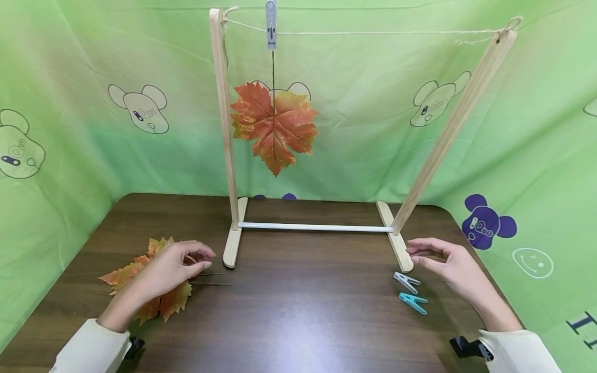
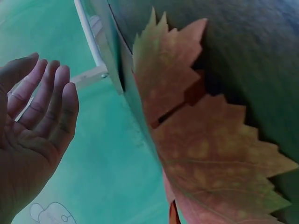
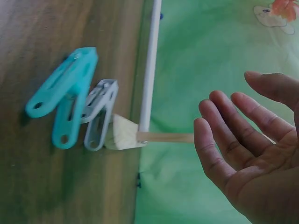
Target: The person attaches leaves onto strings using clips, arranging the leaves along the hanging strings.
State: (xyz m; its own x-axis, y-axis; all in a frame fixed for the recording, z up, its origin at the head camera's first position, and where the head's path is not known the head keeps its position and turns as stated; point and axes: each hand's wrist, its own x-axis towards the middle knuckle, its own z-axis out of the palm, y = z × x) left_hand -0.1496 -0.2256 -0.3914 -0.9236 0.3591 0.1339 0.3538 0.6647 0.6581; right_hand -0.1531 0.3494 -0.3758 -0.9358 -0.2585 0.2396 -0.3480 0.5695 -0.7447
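Note:
My left hand [image 1: 174, 267] hovers over the orange and yellow maple leaves [image 1: 179, 299] at the table's left, fingers loosely bent and holding nothing. Two thin leaf stems [image 1: 212, 284] point right from beneath it. In the left wrist view a leaf [image 2: 210, 158] shows large beside the palm. On the right, my right hand [image 1: 450, 264] is in the air with relaxed fingers and nothing in its grasp. Just left of it lie a grey clothespin [image 1: 407, 282] and a turquoise clothespin [image 1: 413, 302]; the right wrist view shows both below the fingers.
Between the hands stands a wooden frame with a left post [image 1: 223, 119], a slanting right post [image 1: 454, 129] and a white crossbar [image 1: 314, 227]. From its string [image 1: 373, 33], a grey-blue clothespin [image 1: 271, 26] holds an orange leaf [image 1: 276, 127] by the stem. Green printed cloth [image 1: 350, 145] surrounds the table [image 1: 289, 300].

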